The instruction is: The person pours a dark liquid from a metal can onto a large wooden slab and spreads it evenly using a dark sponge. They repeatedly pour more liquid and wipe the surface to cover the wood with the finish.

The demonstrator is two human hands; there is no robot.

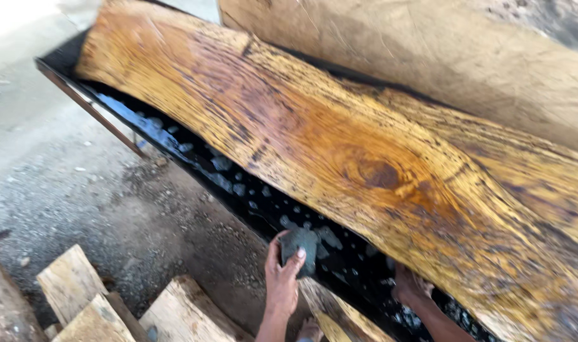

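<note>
Concrete floor (67, 190) fills the left side, grey and gritty, with a dark stained patch nearer the middle. At the bottom left lie several pale sawn timber offcuts (70, 285), piled loosely and cut off by the lower edge; a darker rounded piece at the far corner is too cropped to identify.

Running from upper left down to lower right is a long black trough (175, 142) with a rusty metal rim, its glossy lining spotted with pale blue-grey blotches. Lying in it on a slant is a big golden-brown wood slab (340, 152), wet-looking, with dark streaked grain and a knot near the middle. The slab covers most of the trough, so only a narrow strip of the lining shows along its near edge.

The left hand (282, 266) reaches up from below, fingers curled around a dark grey sponge (300, 244) pressed against the black lining just under the slab's lower edge. A yellowish strip of wood (330, 316) stands between the two arms.

The right hand (408, 285) goes up under the slab's edge; its fingers are hidden there, so I cannot tell how they are set.

Behind the slab, upper right, leans another pale, dusty board (428, 50), partly cropped.
</note>
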